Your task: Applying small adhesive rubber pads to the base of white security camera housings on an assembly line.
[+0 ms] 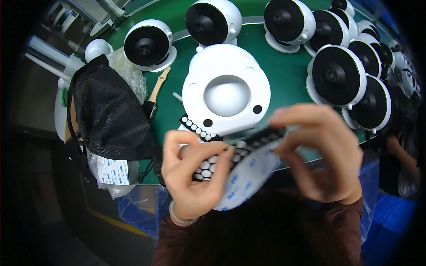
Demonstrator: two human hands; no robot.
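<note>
A bent sheet of round adhesive pads (238,158), black with rows of white circles and a blue-printed white backing, is pinched in my left hand (194,170), thumb against fingers. At its far right end, my right hand (319,150), blurred, has its thumb and fingers closed on the sheet's edge. Just beyond lies a white rounded housing (191,88), its large round opening facing up. Two black round pads (257,109) are on its near side, one left and one right. A strip of black material with white circles (195,127) lies partly beneath the housing.
Several white ball-shaped devices with black fronts (337,75) stand along the back and right of the green table (171,95). On the left are a black mesh bag (111,111), a wooden-handled brush (159,86), bubble wrap (128,71) and a blue-printed white sheet (113,171).
</note>
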